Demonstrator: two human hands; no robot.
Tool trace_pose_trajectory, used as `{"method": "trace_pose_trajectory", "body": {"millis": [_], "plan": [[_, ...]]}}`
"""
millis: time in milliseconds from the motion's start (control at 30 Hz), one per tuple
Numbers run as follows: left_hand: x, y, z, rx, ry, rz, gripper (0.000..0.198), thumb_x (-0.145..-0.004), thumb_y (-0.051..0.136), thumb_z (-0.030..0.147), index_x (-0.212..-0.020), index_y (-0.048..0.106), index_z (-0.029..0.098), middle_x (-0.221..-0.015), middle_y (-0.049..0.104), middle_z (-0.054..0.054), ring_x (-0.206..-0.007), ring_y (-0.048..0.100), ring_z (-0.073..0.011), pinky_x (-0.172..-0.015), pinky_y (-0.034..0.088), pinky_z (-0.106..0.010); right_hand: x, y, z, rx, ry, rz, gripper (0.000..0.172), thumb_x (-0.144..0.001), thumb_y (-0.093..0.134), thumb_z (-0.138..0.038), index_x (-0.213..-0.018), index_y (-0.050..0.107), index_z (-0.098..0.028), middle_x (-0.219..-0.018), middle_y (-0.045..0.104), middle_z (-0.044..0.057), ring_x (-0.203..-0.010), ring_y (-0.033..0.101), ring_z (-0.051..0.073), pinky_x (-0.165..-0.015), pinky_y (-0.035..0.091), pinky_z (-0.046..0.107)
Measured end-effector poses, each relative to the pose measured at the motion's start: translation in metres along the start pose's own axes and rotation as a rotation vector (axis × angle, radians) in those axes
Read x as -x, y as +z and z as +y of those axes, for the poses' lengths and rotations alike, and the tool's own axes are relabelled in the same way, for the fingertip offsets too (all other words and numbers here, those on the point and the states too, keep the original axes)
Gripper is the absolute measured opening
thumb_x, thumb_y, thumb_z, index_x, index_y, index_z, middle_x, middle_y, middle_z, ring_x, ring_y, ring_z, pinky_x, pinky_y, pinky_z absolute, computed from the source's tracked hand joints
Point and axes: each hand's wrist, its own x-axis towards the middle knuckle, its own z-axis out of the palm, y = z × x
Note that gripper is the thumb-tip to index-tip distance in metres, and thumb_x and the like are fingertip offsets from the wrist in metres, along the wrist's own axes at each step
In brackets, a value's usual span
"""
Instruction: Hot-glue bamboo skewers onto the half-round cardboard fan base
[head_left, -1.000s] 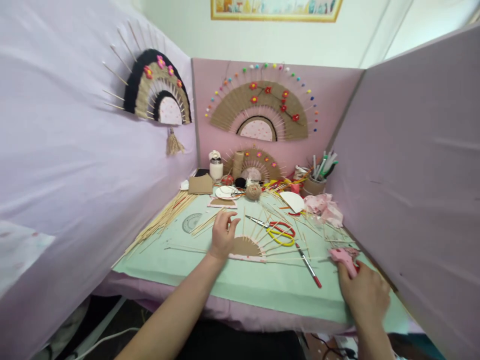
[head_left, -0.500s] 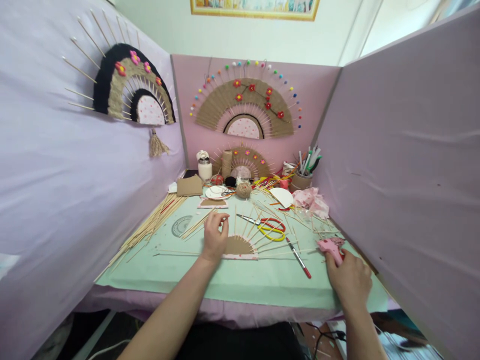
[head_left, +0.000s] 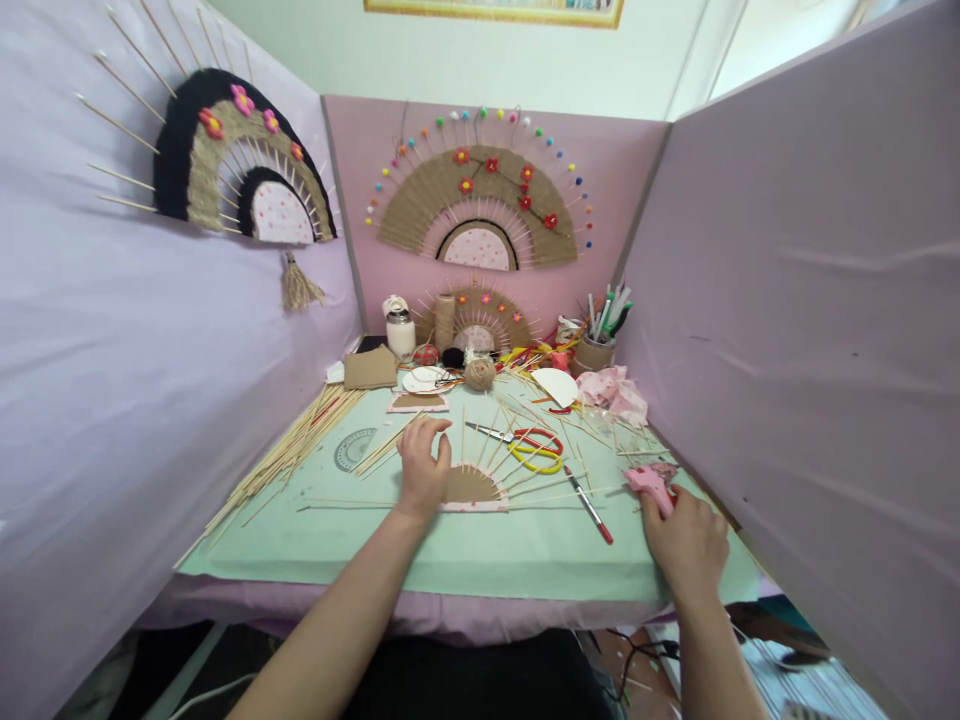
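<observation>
My left hand [head_left: 422, 468] is over the left side of a brown cardboard half-disc [head_left: 474, 484] with a pink dotted edge. Its fingers are curved, with a gap between thumb and forefinger, and I see nothing held there. Thin wooden sticks [head_left: 541, 488] fan out from the half-disc's curved edge; the hand hides some of its left part. At the table's right side my right hand [head_left: 690, 540] is wrapped round the handle of a pink glue gun [head_left: 649, 485], whose nozzle points left. Red-and-yellow scissors [head_left: 536, 450] and a red-capped pen [head_left: 589, 507] lie between the hands.
Many loose sticks [head_left: 289, 445] lie along the left, near a clear protractor [head_left: 354, 450]. At the back stand a white bottle [head_left: 400, 330], a twine ball [head_left: 480, 374] and a tool pot [head_left: 592, 354]. Crumpled pink cloth [head_left: 613, 393] lies at right. Purple partitions enclose the table.
The whole view has shifted slightly left and up. My left hand's thumb and forefinger look a little further apart. The right hand stays on the glue gun.
</observation>
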Motion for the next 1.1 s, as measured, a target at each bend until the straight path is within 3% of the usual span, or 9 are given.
{"method": "trace_pose_trajectory", "body": {"millis": [400,1100], "plan": [[0.0007,-0.0011,0.0041,-0.029,-0.070,-0.077,0.016,-0.093,0.050,0.025,-0.094,0.065,0.022,-0.093,0.071,-0.004,-0.093,0.060,-0.0222,-0.089,0.039,-0.038,0.0000,0.0051,0.0025,-0.031,0.018,0.020,0.047,-0.090,0.054,-0.041,-0.119,0.065,-0.005,-0.105,0.067,0.023,-0.100,0.058,0.036,-0.083,0.041,0.042],[0.0006,-0.0005,0.0057,-0.046,-0.084,-0.096,0.014,-0.090,0.052,0.023,-0.092,0.066,0.023,-0.091,0.071,-0.004,-0.095,0.060,-0.0236,-0.090,0.037,-0.040,0.0004,0.0105,0.0074,-0.036,-0.020,0.091,0.049,-0.089,0.053,-0.042,-0.116,0.066,-0.004,-0.102,0.066,0.023,-0.098,0.056,0.036,-0.082,0.041,0.042]]}}
